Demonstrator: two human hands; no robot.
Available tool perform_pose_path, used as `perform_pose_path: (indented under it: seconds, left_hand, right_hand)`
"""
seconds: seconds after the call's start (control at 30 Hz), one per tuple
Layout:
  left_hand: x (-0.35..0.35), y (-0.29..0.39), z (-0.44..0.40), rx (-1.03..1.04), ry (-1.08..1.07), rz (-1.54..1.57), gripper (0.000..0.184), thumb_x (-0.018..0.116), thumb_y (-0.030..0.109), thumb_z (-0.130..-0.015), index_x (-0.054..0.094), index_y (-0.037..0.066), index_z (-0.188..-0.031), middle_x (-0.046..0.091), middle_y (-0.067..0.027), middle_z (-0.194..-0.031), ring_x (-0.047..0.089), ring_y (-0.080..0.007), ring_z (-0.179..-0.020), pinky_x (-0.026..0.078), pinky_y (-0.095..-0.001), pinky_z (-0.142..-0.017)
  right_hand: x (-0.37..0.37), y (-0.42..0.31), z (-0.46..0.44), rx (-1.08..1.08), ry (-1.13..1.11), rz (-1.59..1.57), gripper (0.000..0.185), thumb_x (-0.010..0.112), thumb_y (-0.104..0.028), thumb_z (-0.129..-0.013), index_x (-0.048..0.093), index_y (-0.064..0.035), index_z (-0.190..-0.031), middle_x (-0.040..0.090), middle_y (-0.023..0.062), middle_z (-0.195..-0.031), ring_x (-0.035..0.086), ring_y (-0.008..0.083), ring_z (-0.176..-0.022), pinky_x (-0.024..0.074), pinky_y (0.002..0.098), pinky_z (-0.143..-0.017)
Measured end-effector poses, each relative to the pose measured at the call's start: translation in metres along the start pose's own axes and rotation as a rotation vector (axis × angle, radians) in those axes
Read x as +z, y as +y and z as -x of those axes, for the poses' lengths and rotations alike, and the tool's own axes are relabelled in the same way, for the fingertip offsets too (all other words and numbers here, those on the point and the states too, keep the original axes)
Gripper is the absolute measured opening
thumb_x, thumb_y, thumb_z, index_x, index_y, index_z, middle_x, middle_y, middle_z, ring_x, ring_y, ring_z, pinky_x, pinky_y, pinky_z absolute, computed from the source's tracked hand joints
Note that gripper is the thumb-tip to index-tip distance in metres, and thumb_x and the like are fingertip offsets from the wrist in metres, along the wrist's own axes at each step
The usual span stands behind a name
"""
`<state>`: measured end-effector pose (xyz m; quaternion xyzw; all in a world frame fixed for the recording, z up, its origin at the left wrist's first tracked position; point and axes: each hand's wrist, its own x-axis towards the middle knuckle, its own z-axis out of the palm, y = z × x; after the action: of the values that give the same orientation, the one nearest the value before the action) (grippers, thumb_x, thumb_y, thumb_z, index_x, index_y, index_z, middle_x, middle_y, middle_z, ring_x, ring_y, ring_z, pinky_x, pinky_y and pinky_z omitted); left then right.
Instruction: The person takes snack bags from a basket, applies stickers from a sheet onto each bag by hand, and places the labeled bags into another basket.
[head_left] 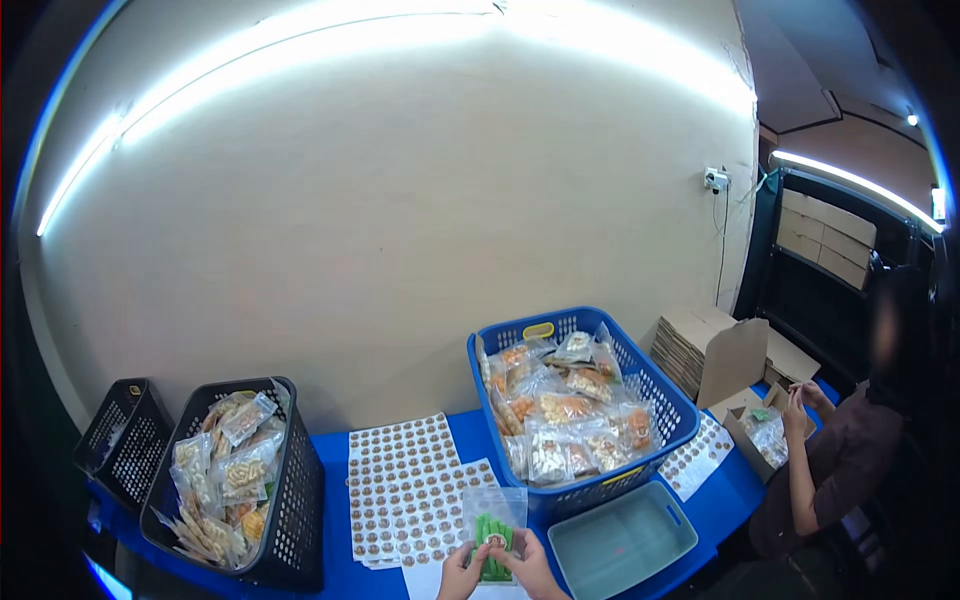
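At the bottom centre, my left hand [461, 577] and my right hand [534, 571] hold a clear plastic bag [494, 503] between them. Green stick-like pieces [489, 525] fill its lower part; their exact kind does not show. On the front of the bag is a round sticker [496, 541], with both thumbs at its lower edge. Fingers of both hands are closed on the bag's sides, partly hidden behind it. Sheets of round stickers [405, 490] lie beneath and beyond my hands on the blue table [335, 480].
A blue basket [575, 490] and a dark basket [305, 500] hold bagged snacks. An empty-looking grey-green tray [620, 545] sits right of my hands. A smaller black basket [125, 440] stands far left. At right, a person [850, 450] works by a cardboard box [745, 435] and stacked cardboard [690, 345].
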<state>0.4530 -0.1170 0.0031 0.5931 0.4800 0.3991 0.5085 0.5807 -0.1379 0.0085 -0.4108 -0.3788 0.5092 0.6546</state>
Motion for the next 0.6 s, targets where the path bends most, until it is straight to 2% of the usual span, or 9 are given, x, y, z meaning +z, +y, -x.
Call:
perform_pose_path:
  seconds: [0.03,0.07,0.1,0.13,0.23,0.37,0.47,0.6]
  left_hand:
    - [0.007,-0.007,-0.003,0.055,0.043,0.144,0.031,0.053,0.024,-0.085,0.056,-0.004,-0.097,0.060,-0.0072,-0.085,0.053,-0.0086,-0.078,0.042,-0.0218,-0.068]
    - [0.009,-0.006,-0.004,0.065,0.010,0.161,0.032,0.053,0.025,-0.084,0.055,-0.002,-0.102,0.060,-0.0080,-0.088,0.053,-0.0108,-0.081,0.043,-0.0230,-0.069]
    - [0.011,-0.003,-0.003,0.071,-0.024,0.178,0.033,0.054,0.025,-0.084,0.055,0.000,-0.106,0.059,-0.0087,-0.091,0.054,-0.0131,-0.083,0.043,-0.0243,-0.071]
    - [0.012,-0.001,-0.002,0.075,-0.059,0.195,0.036,0.055,0.025,-0.084,0.054,0.002,-0.111,0.059,-0.0095,-0.094,0.054,-0.0153,-0.085,0.043,-0.0255,-0.073]
    - [0.018,0.013,0.001,0.043,-0.059,0.071,0.036,0.053,0.024,-0.085,0.053,-0.001,-0.110,0.058,-0.0096,-0.097,0.054,-0.0156,-0.087,0.044,-0.0261,-0.073]
    - [0.030,0.024,0.013,-0.093,0.012,0.207,0.035,0.053,0.026,-0.085,0.056,-0.003,-0.104,0.060,-0.0090,-0.091,0.053,-0.0114,-0.083,0.043,-0.0240,-0.072]
    - [0.037,-0.007,0.010,-0.009,-0.009,0.241,0.034,0.054,0.026,-0.084,0.057,-0.002,-0.103,0.060,-0.0077,-0.086,0.054,-0.0111,-0.078,0.043,-0.0238,-0.069]
    - [0.042,0.004,0.015,-0.031,0.021,0.228,0.028,0.056,0.024,-0.083,0.059,-0.001,-0.096,0.059,-0.0036,-0.075,0.052,-0.0082,-0.066,0.042,-0.0217,-0.057]
  right_hand:
    - [-0.004,0.004,0.000,-0.049,-0.030,0.075,0.041,0.063,-0.013,-0.078,0.045,0.0009,-0.111,0.058,0.0092,-0.096,0.056,0.0143,-0.086,0.0451,0.0261,-0.075]
    - [-0.009,0.008,0.001,-0.093,-0.057,0.151,0.047,0.064,-0.014,-0.077,0.043,-0.0005,-0.117,0.057,0.0094,-0.099,0.056,0.0158,-0.087,0.0453,0.0273,-0.076]
    - [-0.010,0.008,-0.001,-0.166,0.008,0.170,0.040,0.064,-0.011,-0.076,0.049,0.0002,-0.111,0.058,0.0079,-0.096,0.057,0.0136,-0.085,0.0464,0.0259,-0.072]
    - [-0.014,0.004,-0.001,-0.118,-0.008,0.144,0.037,0.064,-0.011,-0.077,0.049,0.0015,-0.108,0.059,0.0084,-0.095,0.057,0.0130,-0.084,0.0461,0.0250,-0.072]
    - [-0.022,-0.026,0.000,0.016,-0.065,0.064,0.031,0.063,-0.011,-0.078,0.051,0.0042,-0.102,0.059,0.0095,-0.094,0.057,0.0114,-0.082,0.0453,0.0229,-0.072]
    - [-0.046,-0.032,0.001,0.106,-0.142,-0.054,0.030,0.062,-0.009,-0.078,0.053,0.0021,-0.103,0.059,0.0077,-0.093,0.057,0.0121,-0.081,0.0468,0.0240,-0.069]
    - [-0.051,-0.036,0.007,0.118,-0.135,-0.084,0.027,0.061,-0.008,-0.078,0.054,0.0013,-0.103,0.059,0.0061,-0.090,0.058,0.0125,-0.080,0.0480,0.0247,-0.066]
    - [-0.060,-0.022,0.006,0.190,-0.125,-0.097,0.026,0.060,-0.008,-0.079,0.055,0.0009,-0.103,0.060,0.0049,-0.088,0.057,0.0109,-0.077,0.0472,0.0229,-0.064]
